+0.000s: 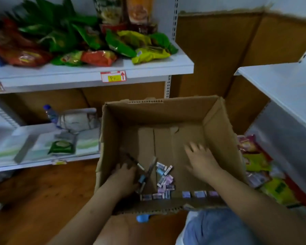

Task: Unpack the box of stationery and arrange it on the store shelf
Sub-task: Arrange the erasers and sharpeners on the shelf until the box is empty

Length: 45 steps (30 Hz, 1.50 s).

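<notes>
Below, both of my bare hands reach into the open brown cardboard box [166, 121], which sits on the wooden floor [34, 191] between two white metal store shelves. My left hand [125, 175] lies low in the box's near left corner, fingers curled downward beside a pair of scissors with blue handles [147, 174]; the blur hides whether those fingers actually grip the scissors or only rest against them, so I cannot tell its state. My right hand [201, 160] hovers over the bare cardboard bottom at the right, fingers spread and straight, holding nothing.

The small pastel eraser packets in pink, lilac and pale blue [163, 175] lie in a loose heap between my two hands, just right of the scissors' blades and left of my right wrist. A row of further small boxed packets [185, 193] lines the near wall of the box, under my forearms.

The left shelf unit [148, 68] carries green, yellow and red snack bags [120, 43] on its upper board. The right shelf board [281, 85] shows a bare white top, with more coloured packets [254, 161] below it.
</notes>
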### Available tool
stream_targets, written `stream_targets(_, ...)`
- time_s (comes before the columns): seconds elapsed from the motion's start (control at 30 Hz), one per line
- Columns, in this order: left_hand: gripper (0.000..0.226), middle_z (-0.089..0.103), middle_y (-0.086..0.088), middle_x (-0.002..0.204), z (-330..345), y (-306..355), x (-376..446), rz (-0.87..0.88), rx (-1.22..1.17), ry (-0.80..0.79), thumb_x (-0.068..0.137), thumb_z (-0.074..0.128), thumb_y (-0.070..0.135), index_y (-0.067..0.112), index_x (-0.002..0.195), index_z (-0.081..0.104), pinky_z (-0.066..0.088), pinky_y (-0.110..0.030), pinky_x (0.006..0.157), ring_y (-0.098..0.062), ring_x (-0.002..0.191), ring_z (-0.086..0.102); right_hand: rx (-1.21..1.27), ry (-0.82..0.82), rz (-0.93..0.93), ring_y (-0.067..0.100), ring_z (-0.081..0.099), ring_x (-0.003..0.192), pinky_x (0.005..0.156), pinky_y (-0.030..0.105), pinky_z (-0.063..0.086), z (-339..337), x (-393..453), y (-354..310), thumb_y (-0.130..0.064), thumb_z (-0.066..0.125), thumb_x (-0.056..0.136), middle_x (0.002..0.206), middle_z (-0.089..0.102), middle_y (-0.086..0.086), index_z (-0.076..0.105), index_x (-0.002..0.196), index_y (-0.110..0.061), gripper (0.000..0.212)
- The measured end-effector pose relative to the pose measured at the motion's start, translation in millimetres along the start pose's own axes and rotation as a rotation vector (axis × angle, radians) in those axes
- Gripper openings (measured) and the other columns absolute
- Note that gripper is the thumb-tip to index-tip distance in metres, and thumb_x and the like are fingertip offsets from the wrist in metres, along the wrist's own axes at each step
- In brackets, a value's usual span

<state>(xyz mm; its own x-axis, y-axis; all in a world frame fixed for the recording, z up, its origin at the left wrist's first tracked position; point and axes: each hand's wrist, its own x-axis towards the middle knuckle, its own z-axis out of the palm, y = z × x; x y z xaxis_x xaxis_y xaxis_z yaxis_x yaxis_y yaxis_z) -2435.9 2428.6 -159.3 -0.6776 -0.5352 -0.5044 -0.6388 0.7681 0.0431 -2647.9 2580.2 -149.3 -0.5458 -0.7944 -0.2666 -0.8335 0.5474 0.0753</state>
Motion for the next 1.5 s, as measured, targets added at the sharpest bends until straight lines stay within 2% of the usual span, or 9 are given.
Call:
stream_targets(0.1, 0.07, 0.019, -0.011, 0.155, 1, 9, -3, -0.014, 0.011, 0.056, 0.092, 0.056, 0.045, 0.029, 0.152, 0.021, 0.032, -0.049, 0.11, -0.04, 0.136, 0.025, 0.17, -0.142, 0.17, 0.033, 0.014, 0.147, 0.116, 0.049, 0.026, 24, 1, -5, -0.043, 0.063, 0.089, 0.162, -0.004, 0.005, -0.007, 0.155, -0.026, 0.097)
stream_targets(0.2, 0.094, 0.008, -0.014, 0.16, -6, 7, 8, -0.051, -0.022, -0.139, 0.089, 0.062, 0.051, 0.029, 0.157, 0.001, 0.031, -0.05, 0.112, -0.045, 0.139, 0.023, 0.249, -0.278, 0.285, 0.039, 0.015, 0.145, 0.112, 0.049, 0.033, 16, 30, -2, -0.044, 0.066, 0.088, 0.161, -0.004, 0.009, -0.01, 0.155, -0.023, 0.103)
stream_targets(0.33, 0.109, 0.007, -0.017, 0.159, -16, 0, 16, -0.054, -0.026, -0.327, 0.085, 0.068, 0.055, 0.025, 0.157, -0.008, 0.037, -0.046, 0.111, -0.042, 0.14, 0.029, 0.044, -0.098, -0.039, 0.032, 0.041, 0.128, 0.092, 0.039, 0.045, -2, 58, -15, -0.045, 0.066, 0.087, 0.151, 0.018, 0.009, 0.02, 0.15, -0.018, 0.083)
stream_targets(0.5, 0.101, 0.007, -0.016, 0.158, -8, 2, 16, -0.029, -0.04, -0.406, 0.086, 0.07, 0.048, 0.02, 0.157, 0.004, 0.041, -0.044, 0.108, -0.038, 0.132, 0.044, 0.136, -0.129, -0.602, 0.022, 0.037, 0.124, 0.102, 0.036, 0.04, 22, 53, -47, -0.053, 0.056, 0.091, 0.142, 0.032, 0.002, 0.023, 0.151, -0.022, 0.075)
stream_targets(0.8, 0.069, 0.043, -0.013, 0.147, -10, 6, 25, 0.057, 0.012, -0.482, 0.096, 0.061, 0.034, 0.016, 0.152, 0.025, 0.041, -0.035, 0.101, -0.03, 0.129, 0.048, 0.217, -0.265, -0.607, 0.015, 0.052, 0.093, 0.078, 0.036, 0.051, 38, 55, -47, -0.054, 0.067, 0.083, 0.113, 0.046, -0.001, 0.044, 0.125, -0.022, 0.059)
stream_targets(1.07, 0.093, 0.005, -0.019, 0.159, 0, 14, 25, -0.084, -0.261, -0.498, 0.094, 0.063, 0.026, 0.029, 0.155, -0.006, 0.046, -0.032, 0.097, -0.036, 0.133, 0.042, 0.133, -0.177, -0.712, 0.014, 0.038, 0.108, 0.077, 0.026, 0.04, 47, 46, -41, -0.057, 0.062, 0.083, 0.123, 0.034, 0.0, 0.04, 0.13, -0.026, 0.061)
stream_targets(1.2, 0.081, 0.001, -0.013, 0.159, 14, 20, 18, -0.045, -0.261, -0.412, 0.091, 0.065, 0.023, 0.037, 0.151, 0.012, 0.047, -0.034, 0.1, -0.038, 0.135, 0.038, 0.17, -0.222, -0.815, 0.01, 0.043, 0.104, 0.079, 0.031, 0.049, 50, 31, -44, -0.043, 0.06, 0.088, 0.126, 0.038, -0.003, 0.045, 0.124, -0.025, 0.043)
stream_targets(1.33, 0.056, 0.02, -0.007, 0.14, 18, 20, 15, 0.022, -0.364, -0.326, 0.088, 0.067, 0.021, 0.029, 0.136, 0.038, 0.049, -0.022, 0.083, -0.025, 0.114, 0.051, 0.262, -0.327, -0.748, 0.01, 0.049, 0.088, 0.067, 0.027, 0.041, 51, 28, -48, -0.054, 0.055, 0.091, 0.106, 0.047, -0.006, 0.049, 0.116, -0.025, 0.039)
stream_targets(1.5, 0.028, 0.032, 0.001, 0.134, 24, 25, 12, 0.126, -0.322, -0.308, 0.089, 0.065, 0.031, 0.026, 0.114, 0.054, 0.048, -0.034, 0.098, -0.018, 0.112, 0.052, 0.254, -0.286, -0.757, 0.007, 0.04, 0.089, 0.066, 0.027, 0.035, 58, 23, -42, -0.045, 0.055, 0.092, 0.101, 0.037, -0.011, 0.048, 0.114, -0.026, 0.03)
